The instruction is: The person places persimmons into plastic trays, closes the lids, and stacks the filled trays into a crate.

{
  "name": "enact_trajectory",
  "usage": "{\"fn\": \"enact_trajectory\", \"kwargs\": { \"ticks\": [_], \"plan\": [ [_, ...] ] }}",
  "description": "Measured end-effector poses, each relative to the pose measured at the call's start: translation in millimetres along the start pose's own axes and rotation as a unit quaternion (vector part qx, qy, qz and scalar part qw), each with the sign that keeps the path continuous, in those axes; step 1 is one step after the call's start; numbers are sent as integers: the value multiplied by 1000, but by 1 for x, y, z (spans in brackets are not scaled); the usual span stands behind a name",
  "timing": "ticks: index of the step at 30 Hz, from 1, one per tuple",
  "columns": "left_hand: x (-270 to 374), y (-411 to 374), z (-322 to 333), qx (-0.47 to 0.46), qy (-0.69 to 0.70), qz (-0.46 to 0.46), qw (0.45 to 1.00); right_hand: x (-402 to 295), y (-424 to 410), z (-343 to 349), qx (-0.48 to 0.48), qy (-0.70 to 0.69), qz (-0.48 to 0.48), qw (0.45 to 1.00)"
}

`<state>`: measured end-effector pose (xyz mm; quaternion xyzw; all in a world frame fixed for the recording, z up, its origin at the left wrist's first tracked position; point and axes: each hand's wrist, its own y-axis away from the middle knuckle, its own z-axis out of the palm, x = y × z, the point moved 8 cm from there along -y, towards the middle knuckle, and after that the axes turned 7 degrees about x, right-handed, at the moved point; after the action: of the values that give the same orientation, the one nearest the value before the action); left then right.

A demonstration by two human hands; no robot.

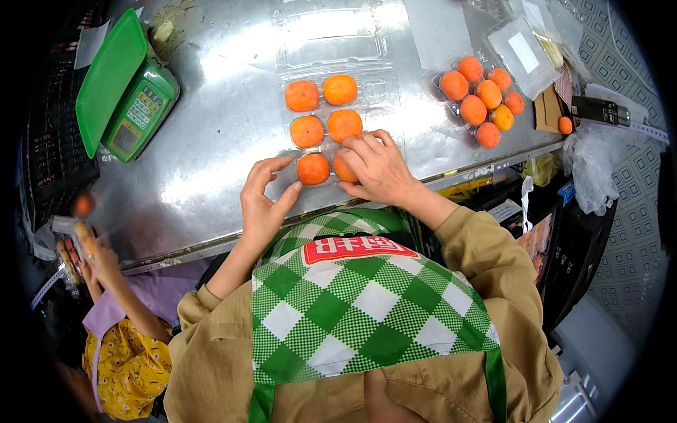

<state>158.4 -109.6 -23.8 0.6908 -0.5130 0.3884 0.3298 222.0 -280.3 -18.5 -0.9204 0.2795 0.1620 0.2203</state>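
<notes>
A clear plastic clamshell box [323,113] lies open on the metal table, its transparent lid [332,45] folded back away from me. Several orange persimmons [307,132] sit in two columns in its hollows. At the near right corner, my right hand [378,169] curls over a persimmon [345,170], fingers on its top and thumb at its near side. My left hand [264,193] is beside the near left persimmon [312,168], thumb and forefinger spread at the box's edge and holding nothing.
More persimmons [488,94] are grouped in clear packaging at the right. A green scale [140,111] stands at the left, beside a black crate [58,127]. A co-worker's hands [100,261] handle fruit at lower left. A dark bottle [600,111] lies far right.
</notes>
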Motion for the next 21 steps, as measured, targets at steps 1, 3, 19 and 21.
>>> {"fn": "enact_trajectory", "kwargs": {
  "ticks": [1, 3, 19, 21],
  "plan": [
    [0, 0, 0, -1, 1, 0, 1000, 0, 0, 1, 2, -2, -3, 1000],
    [0, -1, 0, -1, 4, -1, 1000, 0, 0, 1, 4, -2, -5, 1000],
    [8, -4, 5, -28, 28, 0, 999, 3, -7, -3, -43, -36, -36, 998],
    [13, -5, 8, -48, 41, 6, 998, 9, -9, -8, -26, -96, 8, 995]
  ]
}}
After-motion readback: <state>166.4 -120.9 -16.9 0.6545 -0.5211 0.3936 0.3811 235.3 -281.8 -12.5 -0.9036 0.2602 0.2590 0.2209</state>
